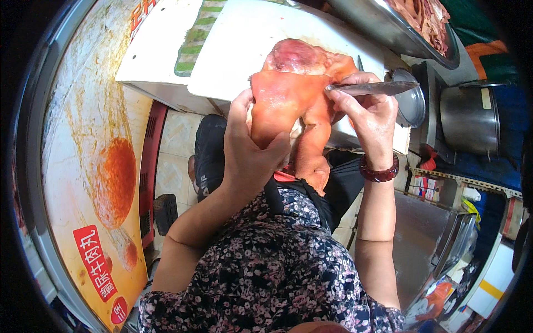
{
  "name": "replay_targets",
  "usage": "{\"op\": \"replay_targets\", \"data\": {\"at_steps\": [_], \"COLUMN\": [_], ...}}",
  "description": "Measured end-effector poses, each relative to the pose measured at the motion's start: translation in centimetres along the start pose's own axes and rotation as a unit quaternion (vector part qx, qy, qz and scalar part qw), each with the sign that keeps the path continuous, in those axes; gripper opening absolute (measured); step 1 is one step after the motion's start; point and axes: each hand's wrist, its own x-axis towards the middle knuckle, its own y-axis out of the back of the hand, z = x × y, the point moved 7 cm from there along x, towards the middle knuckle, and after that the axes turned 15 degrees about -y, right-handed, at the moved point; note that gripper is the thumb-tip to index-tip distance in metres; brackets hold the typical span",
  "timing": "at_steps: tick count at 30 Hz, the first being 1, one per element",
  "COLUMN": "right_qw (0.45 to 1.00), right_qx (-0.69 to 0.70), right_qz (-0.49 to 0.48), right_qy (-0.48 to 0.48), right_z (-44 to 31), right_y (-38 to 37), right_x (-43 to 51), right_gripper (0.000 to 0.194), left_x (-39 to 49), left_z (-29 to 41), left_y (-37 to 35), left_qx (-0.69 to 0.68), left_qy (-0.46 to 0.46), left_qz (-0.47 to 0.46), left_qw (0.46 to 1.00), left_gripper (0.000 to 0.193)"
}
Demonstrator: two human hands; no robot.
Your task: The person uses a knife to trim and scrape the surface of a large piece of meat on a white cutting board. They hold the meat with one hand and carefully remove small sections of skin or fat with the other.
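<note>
A large skin-on piece of meat, apparently pork, hangs over the near edge of a white cutting board. Its skin is orange-brown, and raw pink flesh shows at the far end. My left hand grips its left side, thumb on the skin and fingers partly hidden beneath. In my right hand is a slim metal tool that looks like tweezers; its narrow end is at the skin on the right. Whether its tips are closed on anything is too small to tell. A dark red bead bracelet circles my right wrist.
A metal tray of cut meat is at the upper right. Beyond my right hand are a metal bowl and a steel pot. A printed freezer-like panel lines the left. A pointed dark object lies behind the meat.
</note>
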Motion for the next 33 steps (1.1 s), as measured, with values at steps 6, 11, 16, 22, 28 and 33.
{"op": "replay_targets", "data": {"at_steps": [6, 11, 16, 22, 28, 33], "right_qw": [0.997, 0.997, 0.997, 0.998, 0.997, 0.99], "right_qx": [-0.066, -0.067, -0.057, -0.03, -0.061, -0.095], "right_qz": [0.035, 0.041, 0.046, 0.048, 0.043, 0.08], "right_qy": [0.013, 0.029, 0.026, 0.039, 0.03, 0.072], "right_z": [0.07, -0.46, -0.01, -0.08, 0.39, -0.43], "right_y": [0.17, 0.07, 0.06, 0.45, 0.13, 0.28], "right_x": [0.46, 0.17, 0.27, 0.07, 0.19, -0.08], "right_gripper": [0.015, 0.015, 0.016, 0.015, 0.024, 0.022], "left_x": [-0.1, -0.18, -0.1, -0.12, 0.08, 0.17], "left_z": [-0.08, -0.4, -0.11, -0.13, 0.14, 0.37], "left_y": [0.03, -0.04, -0.01, 0.05, 0.05, 0.0], "left_qx": [0.033, -0.022, 0.023, 0.027, 0.046, 0.029], "left_qy": [-0.023, 0.019, -0.016, -0.01, -0.043, -0.026], "left_qz": [-0.011, 0.0, -0.012, -0.018, -0.011, -0.006], "left_qw": [0.999, 1.0, 1.0, 0.999, 0.998, 0.999], "left_gripper": [0.071, 0.076, 0.07, 0.068, 0.067, 0.067]}}
